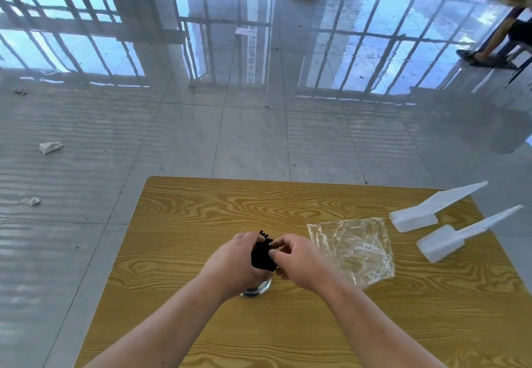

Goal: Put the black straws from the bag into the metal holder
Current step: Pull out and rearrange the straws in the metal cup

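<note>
Okay, both my grips, left hand (236, 261) and right hand (299, 261), clutch one black straw bundle (260, 257) over one metal holder (257, 288); one clear bag (352, 249), two white scoops (431, 209), wooden tabletop (201, 223), glossy tiled floor (259, 108).

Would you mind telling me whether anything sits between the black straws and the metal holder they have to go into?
Nothing visible does. The black straws are bunched between the left hand and right hand, directly above the metal holder, whose mouth the hands hide. The empty bag lies off to the right.
</note>
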Demonstrator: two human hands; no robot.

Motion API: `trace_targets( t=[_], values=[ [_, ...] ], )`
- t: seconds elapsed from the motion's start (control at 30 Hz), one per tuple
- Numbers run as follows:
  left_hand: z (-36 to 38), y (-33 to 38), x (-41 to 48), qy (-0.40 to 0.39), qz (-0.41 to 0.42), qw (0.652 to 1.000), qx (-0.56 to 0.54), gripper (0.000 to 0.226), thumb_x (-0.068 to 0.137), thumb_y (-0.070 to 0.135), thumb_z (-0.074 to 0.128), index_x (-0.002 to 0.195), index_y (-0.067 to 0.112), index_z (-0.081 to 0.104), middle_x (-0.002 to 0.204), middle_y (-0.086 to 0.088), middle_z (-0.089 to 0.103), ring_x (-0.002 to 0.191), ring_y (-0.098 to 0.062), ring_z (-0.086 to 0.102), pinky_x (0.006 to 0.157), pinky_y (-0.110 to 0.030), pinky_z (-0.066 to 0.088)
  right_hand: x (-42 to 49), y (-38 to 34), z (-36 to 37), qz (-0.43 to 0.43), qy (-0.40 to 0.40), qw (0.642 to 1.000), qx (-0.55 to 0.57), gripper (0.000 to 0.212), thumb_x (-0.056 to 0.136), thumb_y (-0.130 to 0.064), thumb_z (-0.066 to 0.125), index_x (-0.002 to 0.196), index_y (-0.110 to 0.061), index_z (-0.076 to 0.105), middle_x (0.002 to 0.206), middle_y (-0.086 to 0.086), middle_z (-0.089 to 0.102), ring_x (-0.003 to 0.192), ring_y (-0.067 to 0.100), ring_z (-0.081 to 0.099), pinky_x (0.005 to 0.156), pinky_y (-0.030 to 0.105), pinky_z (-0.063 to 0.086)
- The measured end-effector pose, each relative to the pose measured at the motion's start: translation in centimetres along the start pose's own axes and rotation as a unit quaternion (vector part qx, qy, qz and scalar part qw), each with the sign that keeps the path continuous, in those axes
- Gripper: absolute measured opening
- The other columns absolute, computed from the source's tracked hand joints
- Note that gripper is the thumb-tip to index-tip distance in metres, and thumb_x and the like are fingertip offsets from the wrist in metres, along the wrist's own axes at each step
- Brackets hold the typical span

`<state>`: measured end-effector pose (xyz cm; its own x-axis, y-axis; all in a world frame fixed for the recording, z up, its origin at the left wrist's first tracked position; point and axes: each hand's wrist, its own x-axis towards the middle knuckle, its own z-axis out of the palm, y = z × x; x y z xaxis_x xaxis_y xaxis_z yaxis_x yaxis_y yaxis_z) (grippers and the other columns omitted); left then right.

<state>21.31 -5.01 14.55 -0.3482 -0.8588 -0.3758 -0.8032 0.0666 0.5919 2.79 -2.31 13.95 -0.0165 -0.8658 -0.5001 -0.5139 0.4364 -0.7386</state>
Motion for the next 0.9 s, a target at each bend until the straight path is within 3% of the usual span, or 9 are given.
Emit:
trace_targets(
  t=[0.17, 0.3, 0.47, 0.67, 0.77, 0.9],
  values=[
    [0.1, 0.6, 0.4, 0.056, 0.043, 0.995, 0.073, 0.038, 0.086, 0.053, 0.071, 0.118, 0.035, 0.062, 0.109, 0.013, 0.065, 0.091, -0.011, 0.063, 0.075, -0.027, 0.053, 0.2, 0.5, 0.5, -0.028, 0.011, 0.999, 0.016, 0.016, 0.084, -0.04, 0.065, 0.097, -0.04, 0.075, 0.083, -0.009, 0.08, 0.072, 0.01, 0.075, 0.069, 0.041, 0.067],
    [-0.1, 0.6, 0.5, 0.068, 0.071, 0.991, 0.094, 0.018, 0.093, 0.044, 0.063, 0.101, 0.029, 0.067, 0.096, 0.012, 0.066, 0.084, -0.012, 0.064, 0.075, -0.034, 0.057, -0.1, 0.7, 0.2, -0.039, 0.017, 0.999, 0.015, 0.016, 0.086, -0.031, 0.067, 0.097, -0.038, 0.076, 0.088, -0.022, 0.079, 0.076, 0.004, 0.076, 0.069, 0.032, 0.065],
    [-0.2, 0.6, 0.5, 0.075, 0.088, 0.987, 0.114, 0.017, 0.096, 0.037, 0.059, 0.102, 0.025, 0.068, 0.099, 0.008, 0.068, 0.086, -0.015, 0.066, 0.078, -0.038, 0.057, -0.5, 0.8, 0.4, -0.041, 0.019, 0.999, 0.006, 0.016, 0.086, -0.033, 0.068, 0.1, -0.037, 0.076, 0.087, -0.021, 0.079, 0.08, 0.002, 0.076, 0.075, 0.033, 0.067],
    [-0.1, 0.8, -0.1, 0.059, 0.07, 0.992, 0.092, 0.026, 0.091, 0.046, 0.064, 0.111, 0.031, 0.065, 0.105, 0.013, 0.064, 0.09, -0.012, 0.065, 0.075, -0.027, 0.054, -1.1, -0.1, 0.6, -0.051, 0.026, 0.998, 0.023, 0.015, 0.088, -0.031, 0.068, 0.093, -0.043, 0.074, 0.087, -0.025, 0.078, 0.075, 0.001, 0.075, 0.064, 0.022, 0.06],
    [-0.3, 0.8, -0.2, 0.062, 0.072, 0.99, 0.104, 0.019, 0.093, 0.041, 0.065, 0.108, 0.029, 0.066, 0.102, 0.013, 0.065, 0.088, -0.011, 0.064, 0.076, -0.028, 0.055, -1.3, -0.3, 0.6, -0.058, 0.031, 0.998, 0.021, 0.015, 0.089, -0.031, 0.067, 0.1, -0.041, 0.073, 0.09, -0.026, 0.077, 0.076, -0.004, 0.073, 0.063, 0.017, 0.056],
    [-0.9, 1.1, -0.3, 0.075, 0.084, 0.988, 0.107, 0.016, 0.096, 0.032, 0.059, 0.106, 0.028, 0.071, 0.102, 0.01, 0.07, 0.087, -0.015, 0.066, 0.077, -0.036, 0.057, -1.3, -0.1, 0.6, -0.06, 0.039, 0.997, 0.011, 0.015, 0.092, -0.038, 0.066, 0.106, -0.039, 0.071, 0.095, -0.016, 0.078, 0.084, -0.004, 0.073, 0.075, 0.027, 0.065]
  ],
)
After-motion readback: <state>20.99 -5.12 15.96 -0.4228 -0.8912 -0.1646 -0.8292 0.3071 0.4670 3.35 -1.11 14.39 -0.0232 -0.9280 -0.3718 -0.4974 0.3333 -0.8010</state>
